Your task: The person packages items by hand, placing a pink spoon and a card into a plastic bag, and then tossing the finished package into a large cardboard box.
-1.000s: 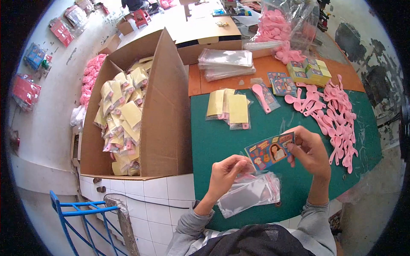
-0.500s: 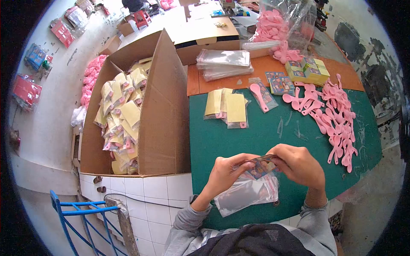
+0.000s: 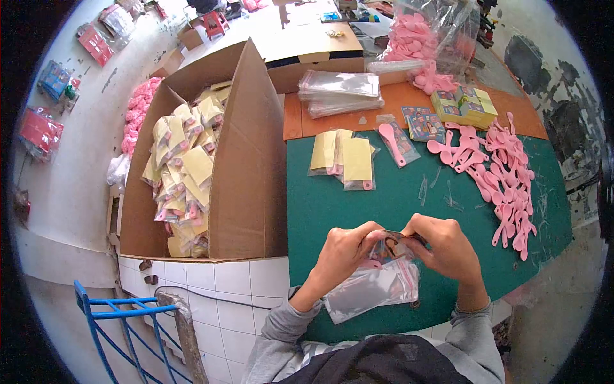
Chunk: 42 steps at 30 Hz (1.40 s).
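My left hand (image 3: pixel 342 256) and my right hand (image 3: pixel 446 248) are both closed on the top edge of a small printed card in a clear plastic bag (image 3: pixel 387 251), held tilted above the table. A bit of pink (image 3: pixel 369 264), perhaps part of a spoon, shows under my left fingers. Below my hands lies a stack of clear plastic bags (image 3: pixel 364 297) with pinkish seal strips. Farther off, a packed bag with a pink spoon (image 3: pixel 391 144) lies beside several packed bags with cream cards (image 3: pixel 357 160).
A heap of pink spoons (image 3: pixel 505 179) covers the table's right side. Card stacks (image 3: pixel 473 109) and more clear bags (image 3: pixel 339 93) lie at the back. A large cardboard box (image 3: pixel 246 166) of packed bags stands left, near a blue metal frame (image 3: pixel 125 313).
The card has tipped between my hands, and its printed face shows less. A pink part has come into sight under my left fingers. The view has shifted slightly.
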{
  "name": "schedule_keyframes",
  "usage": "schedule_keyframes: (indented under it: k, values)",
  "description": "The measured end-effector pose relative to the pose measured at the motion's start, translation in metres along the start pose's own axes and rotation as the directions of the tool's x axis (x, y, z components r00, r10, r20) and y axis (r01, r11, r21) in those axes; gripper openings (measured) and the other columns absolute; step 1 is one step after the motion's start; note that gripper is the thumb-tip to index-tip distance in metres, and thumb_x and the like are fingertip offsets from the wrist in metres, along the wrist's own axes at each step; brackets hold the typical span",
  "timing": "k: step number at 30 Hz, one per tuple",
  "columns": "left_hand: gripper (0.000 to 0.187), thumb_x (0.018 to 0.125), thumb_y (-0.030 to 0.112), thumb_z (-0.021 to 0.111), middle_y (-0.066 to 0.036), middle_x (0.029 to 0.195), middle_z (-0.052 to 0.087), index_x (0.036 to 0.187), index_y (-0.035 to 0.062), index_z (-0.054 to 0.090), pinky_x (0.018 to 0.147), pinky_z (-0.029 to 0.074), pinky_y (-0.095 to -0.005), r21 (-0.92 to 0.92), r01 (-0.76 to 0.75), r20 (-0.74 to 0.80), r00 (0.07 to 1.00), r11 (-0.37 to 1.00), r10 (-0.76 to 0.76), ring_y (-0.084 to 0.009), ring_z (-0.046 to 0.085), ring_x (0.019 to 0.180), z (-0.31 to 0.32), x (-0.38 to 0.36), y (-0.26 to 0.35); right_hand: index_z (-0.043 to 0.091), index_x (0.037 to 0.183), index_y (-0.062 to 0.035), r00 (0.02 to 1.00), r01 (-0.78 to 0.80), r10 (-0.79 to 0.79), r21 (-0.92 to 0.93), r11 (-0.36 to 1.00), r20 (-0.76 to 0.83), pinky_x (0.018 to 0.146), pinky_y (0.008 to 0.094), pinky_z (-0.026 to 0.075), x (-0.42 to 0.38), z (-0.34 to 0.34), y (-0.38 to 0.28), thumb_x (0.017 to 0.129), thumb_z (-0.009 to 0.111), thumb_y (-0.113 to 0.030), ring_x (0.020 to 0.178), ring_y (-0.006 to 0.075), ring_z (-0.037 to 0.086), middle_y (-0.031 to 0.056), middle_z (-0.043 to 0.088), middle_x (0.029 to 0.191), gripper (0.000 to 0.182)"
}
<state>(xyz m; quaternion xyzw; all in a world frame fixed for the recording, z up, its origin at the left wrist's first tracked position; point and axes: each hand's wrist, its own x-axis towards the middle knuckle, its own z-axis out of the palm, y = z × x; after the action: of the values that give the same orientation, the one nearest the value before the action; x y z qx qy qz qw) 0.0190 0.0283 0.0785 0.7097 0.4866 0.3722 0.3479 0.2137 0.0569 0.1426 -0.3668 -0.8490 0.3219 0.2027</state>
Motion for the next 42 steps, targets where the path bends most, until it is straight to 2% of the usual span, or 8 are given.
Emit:
schedule_keyframes:
  k: [7,16,19,22,29,32,38,42]
  values:
    - [0.029,0.090,0.030,0.053,-0.015,0.059,0.058,0.109,0.0080,0.053,0.049,0.048,-0.0376,0.106,-0.060,0.044,0.997,0.993,0.056,-0.0304,0.062,0.055,0.013,0.000,-0.005,0.050,0.098,0.0003,0.963,0.113,-0.026,-0.311,0.944,0.269,0.061,0.0421,0.048,0.000,0.027,0.025,0.081,0.058,-0.013,0.073,0.0327,0.063,0.0153,0.059,0.076,0.023]
    - [0.055,0.081,0.034,0.067,-0.014,0.062,0.061,0.124,0.0078,0.046,0.052,0.049,-0.0323,0.450,0.154,0.017,0.983,0.879,-0.181,-0.0283,0.063,0.057,0.005,-0.015,-0.023,0.063,0.081,-0.0008,0.983,-0.119,0.086,0.210,0.970,0.161,0.056,0.0290,0.046,0.010,0.043,0.042,0.075,0.066,-0.009,0.057,0.0167,0.059,0.0076,0.062,0.066,0.011]
    - [0.047,0.080,0.022,0.070,-0.011,0.069,0.065,0.119,0.0042,0.052,0.057,0.051,-0.0285,0.018,0.171,0.310,0.936,0.985,-0.168,-0.0212,0.066,0.062,-0.024,-0.027,-0.051,0.062,0.080,0.0004,0.975,-0.217,0.217,0.321,0.922,0.036,0.055,0.0235,0.043,0.005,0.042,0.060,0.071,0.072,-0.007,0.058,0.0061,0.051,0.0021,0.059,0.064,0.015]
    - [0.035,0.081,0.015,0.067,-0.013,0.073,0.067,0.112,0.0030,0.055,0.062,0.052,-0.0304,-0.207,0.119,0.214,0.974,0.971,-0.074,-0.0201,0.068,0.071,-0.026,-0.043,-0.065,0.062,0.079,0.0007,0.959,-0.268,0.278,0.471,0.840,0.050,0.054,0.0205,0.040,0.000,0.046,0.082,0.071,0.072,-0.006,0.061,0.0036,0.049,-0.0017,0.057,0.066,0.015]
    - [0.038,0.079,0.012,0.070,-0.008,0.078,0.068,0.113,0.0046,0.054,0.061,0.051,-0.0242,-0.272,0.345,0.301,0.917,0.898,-0.261,-0.0106,0.065,0.070,-0.027,-0.038,-0.044,0.057,0.068,-0.0038,0.864,-0.497,0.434,0.566,0.658,0.254,0.056,0.0200,0.042,-0.008,0.043,0.074,0.070,0.074,-0.006,0.062,0.0048,0.052,0.0010,0.062,0.070,0.018]
    - [0.037,0.080,0.012,0.069,-0.009,0.079,0.068,0.113,0.0038,0.054,0.059,0.052,-0.0250,-0.359,0.151,0.169,0.981,0.921,-0.095,-0.0116,0.066,0.071,-0.019,-0.043,-0.055,0.058,0.069,-0.0047,0.887,-0.396,0.449,0.681,0.617,0.109,0.055,0.0198,0.041,-0.023,0.057,0.088,0.068,0.074,-0.006,0.061,0.0048,0.051,-0.0009,0.060,0.068,0.017]
    - [0.043,0.086,0.008,0.061,-0.013,0.091,0.068,0.124,0.0047,0.043,0.067,0.055,-0.0290,-0.205,0.334,0.069,0.943,0.920,-0.327,-0.0174,0.068,0.078,-0.007,-0.045,-0.043,0.060,0.075,-0.0037,0.903,-0.306,0.406,0.454,0.837,-0.141,0.056,0.0202,0.044,-0.033,0.056,0.073,0.068,0.073,-0.002,0.065,0.0058,0.057,0.0006,0.061,0.069,0.015]
    - [0.054,0.094,0.012,0.047,-0.016,0.097,0.066,0.139,0.0097,0.019,0.071,0.056,-0.0324,-0.507,0.434,0.184,0.899,0.745,-0.398,-0.0223,0.066,0.086,0.017,-0.064,-0.041,0.062,0.086,-0.0025,0.965,-0.168,0.195,0.155,0.973,-0.175,0.064,0.0269,0.049,-0.029,0.056,0.037,0.073,0.072,-0.009,0.072,0.0151,0.062,0.0083,0.064,0.081,0.018]
